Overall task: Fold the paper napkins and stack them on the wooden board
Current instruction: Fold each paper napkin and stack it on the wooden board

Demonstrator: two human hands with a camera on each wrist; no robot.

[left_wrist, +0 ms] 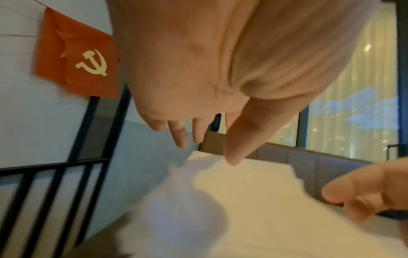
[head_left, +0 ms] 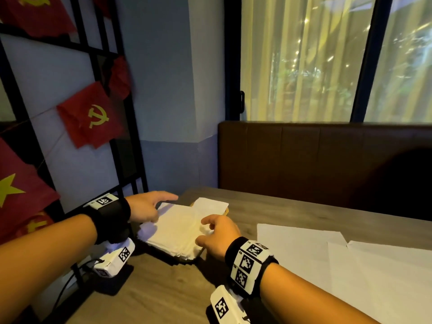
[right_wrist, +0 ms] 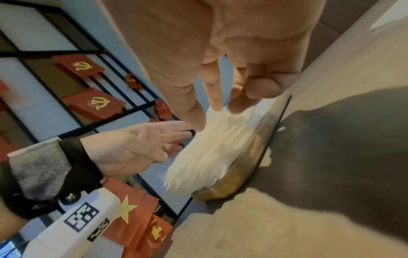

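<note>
I judge I'm well along: a thick stack of folded napkins (head_left: 177,232) sits on the wooden board (right_wrist: 238,174), my left hand (head_left: 145,210) and right hand (head_left: 216,237) open, holding nothing, while unfolded sheets (head_left: 350,265) wait right of the board.

A thick stack of folded white paper napkins (head_left: 174,230) lies flat on a wooden board (right_wrist: 240,167), covering nearly all of it; only the board's tan rim shows along the near and right edges. The layered edges fan slightly at the near corner. 1 napkin (head_left: 210,205) sits skewed at the far end, overhanging the stack. Unfolded white sheets (head_left: 350,265) lie flat on the bench, well apart to the right.
</note>
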